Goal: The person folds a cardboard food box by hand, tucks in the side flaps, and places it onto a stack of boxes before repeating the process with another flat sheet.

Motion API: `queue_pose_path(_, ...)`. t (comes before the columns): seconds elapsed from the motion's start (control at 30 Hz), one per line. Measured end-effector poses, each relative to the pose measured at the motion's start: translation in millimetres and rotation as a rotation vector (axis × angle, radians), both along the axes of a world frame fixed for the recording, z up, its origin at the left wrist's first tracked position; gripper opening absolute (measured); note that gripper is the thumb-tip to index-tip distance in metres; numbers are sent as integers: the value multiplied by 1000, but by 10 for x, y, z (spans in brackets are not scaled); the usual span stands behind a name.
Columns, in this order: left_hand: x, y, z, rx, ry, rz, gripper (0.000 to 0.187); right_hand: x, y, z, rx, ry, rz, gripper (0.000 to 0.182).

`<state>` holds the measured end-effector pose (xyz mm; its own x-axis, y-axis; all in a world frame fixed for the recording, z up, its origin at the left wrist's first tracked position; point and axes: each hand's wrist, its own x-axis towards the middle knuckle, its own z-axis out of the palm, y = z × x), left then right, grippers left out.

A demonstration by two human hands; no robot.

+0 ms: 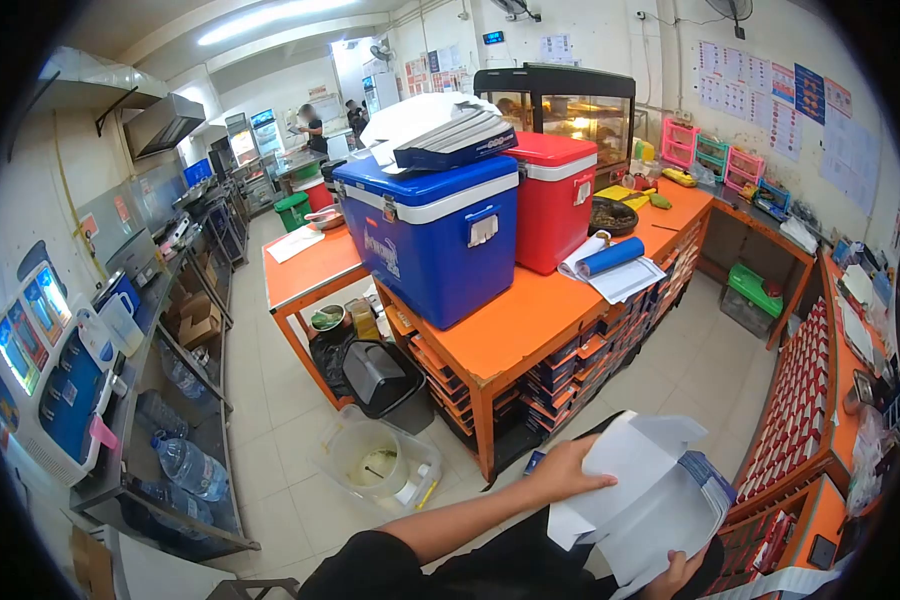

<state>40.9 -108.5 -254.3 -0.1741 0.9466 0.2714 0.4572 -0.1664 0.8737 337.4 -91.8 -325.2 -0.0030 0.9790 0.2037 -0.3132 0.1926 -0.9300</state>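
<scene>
Near the bottom right, a white cardboard box [660,490] stands partly unfolded, its flaps raised and its inside facing up. My left hand [570,472] has its fingers and thumb on the box's left flap. At the box's lower edge, my right hand [676,575] grips the cardboard, with part of the hand cut off by the frame. A stack of dark blue printed cardboard [708,482] lies against the box's right side.
An orange table [500,335] bears a blue cooler [425,235], a red cooler [555,200] and papers [625,282]. Folded boxes fill the shelves beneath. A black bin [385,385] and clear tub [375,460] stand on the floor. Shelves of red-and-white boxes [790,400] line the right.
</scene>
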Motion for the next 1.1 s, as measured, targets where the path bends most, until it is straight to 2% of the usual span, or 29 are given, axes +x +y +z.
queue_pose_path(0.03, 108, -21, -95, -1, 4, 4, 63, -83, -80, 59, 77, -131, -70, 65)
queue_pose_path(0.07, 247, -48, -244, 53, 71, 116, 57, -171, -123, 1, 77, -125, -68, 65)
queue_pose_path(0.1, 371, -81, -368, 107, 136, 227, 51, -266, -159, -121, 125, -145, -74, 79)
queue_pose_path(0.13, 502, -138, -411, 105, 138, 228, 51, -316, -183, -223, 171, -168, -80, 94)
queue_pose_path(0.17, 643, -200, -411, 78, 113, 281, 45, -334, -180, -288, 172, -166, -79, 94)
queue_pose_path(0.23, 842, -253, -462, 52, 84, 338, 39, -332, -171, -360, 289, -461, -185, 100)
queue_pose_path(0.3, 954, -269, -465, 314, -62, 350, 38, -359, -216, -259, 257, -409, -166, 97)
queue_pose_path(0.33, 972, -303, -468, 216, -60, 311, 41, -343, -227, -263, 257, -452, -160, 97)
queue_pose_path(0.37, 970, -293, -426, 223, -60, 313, 41, -337, -224, -273, 261, -493, -155, 97)
queue_pose_path(0.43, 965, -259, -346, 425, -12, 253, 45, -341, -270, -394, 281, -463, -145, 96)
queue_pose_path(0.5, 947, -221, -401, 467, 24, 184, 50, -394, -328, -352, 301, -431, -136, 96)
queue_pose_path(0.6, 980, -218, -536, 503, 44, 103, 61, -383, -448, -301, 185, -399, -53, 101)
queue_pose_path(0.67, 1019, -222, -600, 506, 35, 84, 67, -345, -519, -385, 215, -665, -50, 107)
queue_pose_path(0.77, 1093, -161, -636, 570, 0, 89, 76, -351, -567, -483, 254, -750, -47, 111)
queue_pose_path(0.87, 1118, -66, -599, 681, -89, -28, 84, -466, -681, -323, 196, -611, -31, 109)
queue_pose_path(1.0, 793, -135, -375, 514, -110, -189, 77, -208, -457, -339, 346, -557, 4, 107)
queue_pose_path(1.03, 602, -141, -249, 460, -105, -243, 75, -98, -408, -269, 328, -651, 13, 106)
queue_pose_path(1.1, 477, -163, -19, 417, -54, -172, 63, -63, -419, -186, 284, -753, 21, 105)
